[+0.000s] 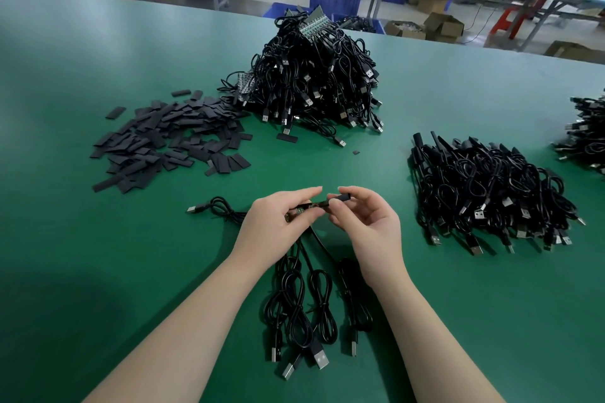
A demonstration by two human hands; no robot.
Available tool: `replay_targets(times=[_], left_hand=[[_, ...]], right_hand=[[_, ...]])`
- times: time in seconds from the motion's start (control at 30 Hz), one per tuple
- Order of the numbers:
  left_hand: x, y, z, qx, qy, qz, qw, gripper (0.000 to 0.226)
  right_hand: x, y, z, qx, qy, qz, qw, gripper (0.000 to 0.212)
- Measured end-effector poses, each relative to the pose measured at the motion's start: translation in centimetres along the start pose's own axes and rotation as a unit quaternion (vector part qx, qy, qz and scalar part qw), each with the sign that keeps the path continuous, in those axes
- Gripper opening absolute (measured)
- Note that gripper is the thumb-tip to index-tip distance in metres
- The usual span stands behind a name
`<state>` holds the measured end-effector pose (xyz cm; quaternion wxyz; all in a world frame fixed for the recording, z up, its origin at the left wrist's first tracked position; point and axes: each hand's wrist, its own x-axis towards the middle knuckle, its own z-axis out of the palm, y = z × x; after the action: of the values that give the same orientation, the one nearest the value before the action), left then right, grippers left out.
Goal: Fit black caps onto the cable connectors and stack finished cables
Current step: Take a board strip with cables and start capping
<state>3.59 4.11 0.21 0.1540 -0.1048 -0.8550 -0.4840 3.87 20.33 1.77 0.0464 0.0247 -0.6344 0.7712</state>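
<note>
Your left hand [278, 216] pinched a bare little circuit-board connector [307, 206] mid-frame, your right hand [363, 219] pinched a matte black cap [340, 198] just beside its tip. Flat caps [170, 137] lay scattered upper left on the smooth green table [98, 255]; glossy finished cables [491, 193] were stacked right.

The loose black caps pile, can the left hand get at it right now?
Probably not yet: the way to the caps pile is open, but the left hand is pinching a connector.

Bare forearms, no sleeves/gloves/rings on left hand [275, 222] or right hand [366, 226].
</note>
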Motion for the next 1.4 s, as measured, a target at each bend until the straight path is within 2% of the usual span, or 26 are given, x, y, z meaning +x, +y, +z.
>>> replay_targets(times=[0.17, 0.5, 0.63, 0.93, 1.13, 1.4], left_hand=[[-0.1, 0.4, -0.2, 0.000, 0.018, -0.005, 1.000, 0.018], [-0.2, 1.1, 0.0, 0.037, 0.039, 0.021, 0.998, 0.016], [-0.2, 1.2, 0.1, 0.037, 0.050, 0.028, 0.998, 0.017], [-0.3, 1.5, 0.4, 0.014, 0.043, 0.021, 0.999, 0.029], [-0.2, 1.0, 0.2, 0.008, 0.042, 0.010, 0.999, 0.017], [-0.3, 1.2, 0.4, -0.002, 0.049, 0.024, 0.999, 0.020]], right_hand=[[-0.1, 0.1, 0.0, 0.022, -0.005, 0.019, 1.000, 0.025], [-0.3, 0.6, 0.4, 0.024, 0.001, 0.049, 0.999, 0.015], [-0.2, 0.6, 0.5, 0.056, 0.006, 0.059, 0.997, 0.020], [-0.2, 0.4, 0.3, 0.046, 0.017, 0.022, 0.999, 0.027], [-0.2, 0.4, 0.2, 0.040, 0.004, 0.012, 0.999, 0.030], [-0.2, 0.6, 0.3, 0.046, -0.002, 0.019, 0.999, 0.033]])
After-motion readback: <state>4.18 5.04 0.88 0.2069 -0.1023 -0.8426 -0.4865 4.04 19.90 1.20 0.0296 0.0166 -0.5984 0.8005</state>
